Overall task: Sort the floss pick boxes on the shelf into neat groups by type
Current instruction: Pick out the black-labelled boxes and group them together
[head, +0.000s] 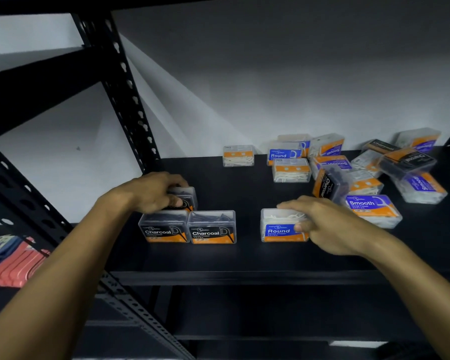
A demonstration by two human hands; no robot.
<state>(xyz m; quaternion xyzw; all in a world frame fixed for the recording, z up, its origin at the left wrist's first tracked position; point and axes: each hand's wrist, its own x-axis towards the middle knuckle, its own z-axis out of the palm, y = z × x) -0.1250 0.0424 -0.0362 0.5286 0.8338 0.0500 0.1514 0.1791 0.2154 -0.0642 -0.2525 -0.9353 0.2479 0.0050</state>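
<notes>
Two Charcoal boxes (187,227) sat up front; left hand (153,193) pinched a third Charcoal box (186,197) behind, right hand (322,224) gripped the Round box (281,227). Light, slick plastic probably, so hold the sides.

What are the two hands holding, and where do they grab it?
The left hand grips a Charcoal box over its top. The right hand holds a Round box by its right end, thumb on the front.
</notes>
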